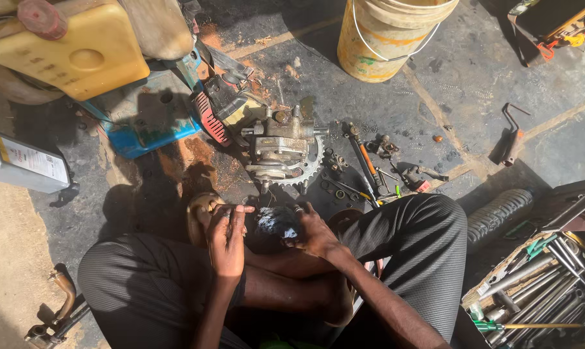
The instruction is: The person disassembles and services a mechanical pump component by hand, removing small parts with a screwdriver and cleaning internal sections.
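Engine gearbox casing [278, 143]: cast metal, dull grey, grimy. Sprocket [310, 169] beneath it: bare steel, toothed, matt. Floor [447, 71]: rough dark stone or concrete slabs, oil-stained, with rusty dust near the casing. Bucket [383, 39] at the floor's far edge: plastic, cream, scuffed and soiled, with a thin wire handle. Jerrycan [73, 52] at the far left corner: yellow plastic, smooth, slightly glossy. Screwdriver [365, 161]: metal shaft, orange plastic grip. Tool box contents [544, 284] at the near right corner: steel rods and wrenches, part shiny. Trousers [421, 245]: fine-ribbed dark cloth, matt. Object between left hand [226, 238] and right hand [312, 231]: dark, glinting; material unclear.
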